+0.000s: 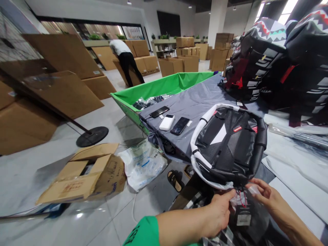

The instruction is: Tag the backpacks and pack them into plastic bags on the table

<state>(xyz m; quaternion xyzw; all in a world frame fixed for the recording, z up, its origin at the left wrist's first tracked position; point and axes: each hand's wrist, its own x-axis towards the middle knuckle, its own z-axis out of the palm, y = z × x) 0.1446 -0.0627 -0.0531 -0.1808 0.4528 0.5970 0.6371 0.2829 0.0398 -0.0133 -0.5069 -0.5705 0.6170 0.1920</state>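
In front of me a black and white backpack (228, 143) lies on the grey cloth-covered table, its straps side up. Clear plastic (215, 182) runs along its near edge. My left hand (220, 210) is closed, pinching the clear plastic just below the backpack. My right hand (269, 196) has its thumb and fingers closed on the same plastic, on the other side. Between the hands a black hang tag (243, 215) with a pale label hangs by a red cord. Part of the plastic below the hands is hard to make out.
Two phones (180, 126) and a white power bank (167, 122) lie on the table (194, 95). Large backpacks (256, 61) stand at the right. A green-lined bin (153, 87) adjoins the table. An open carton (102, 174) sits on the floor; a person (125, 59) bends over boxes behind.
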